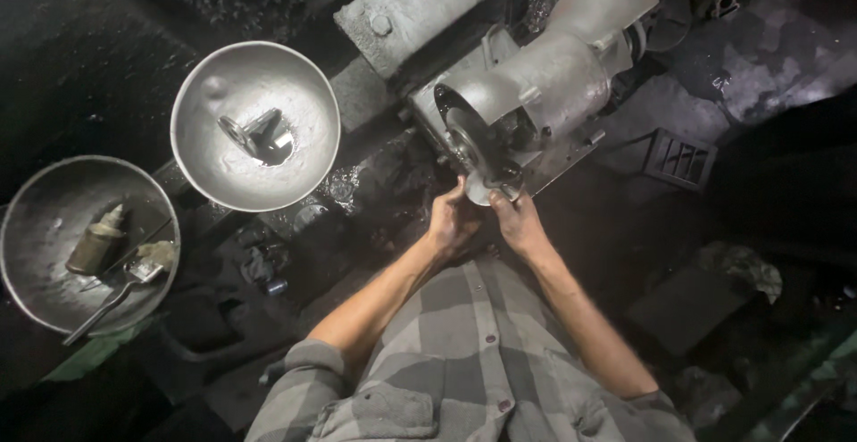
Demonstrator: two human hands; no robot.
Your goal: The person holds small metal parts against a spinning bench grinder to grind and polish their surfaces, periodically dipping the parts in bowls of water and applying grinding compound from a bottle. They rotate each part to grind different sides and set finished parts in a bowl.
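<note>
Left hand: the left hand point(453, 224) is curled around a small shiny metal piece point(485, 194), with the thumb up against it. It grips tight so the piece does not slip.
Right hand: the right hand point(516, 221) pinches the same piece from the other side. The two hands are close together, both closed on the piece.
Metal piece: it is pressed up against the round wheel point(466, 135) at the front of the grey machine point(546, 85). It is held there so the wheel can rub it.
Near bowl: a big metal bowl point(214, 161) sits to the left, close enough to reach, with a few small metal parts point(259, 133) inside.
Far bowl: another bowl point(27, 254) further left holds a little bottle point(96, 241) and a thin tool point(112, 299).
Floor: it is dark and dusty, with bits lying around.
</note>
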